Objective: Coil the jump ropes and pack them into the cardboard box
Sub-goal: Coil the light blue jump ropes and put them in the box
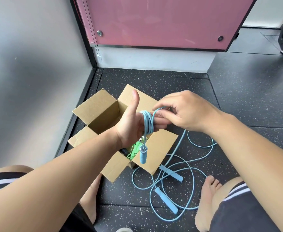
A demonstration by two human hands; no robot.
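The left hand [130, 126] is holding its thumb up and its fingers [161, 122] out straight and close together. The blue rope [147, 121] is going round them in a neat bunch of loops. The right hand [184, 111] is pinching the rope just beside the loops. One handle [143, 156] is hanging down under the left hand, over the cardboard box [93, 108]. The rest of the rope is lying in loose curls on the floor [238, 101] with two more handles. A green rope [135, 148] is sitting in the box. The blue rope is looking thin, light and floppy, so I think it is likely to slip off easily. Pinching it close to the loops is probably the best spot for keeping it snug.
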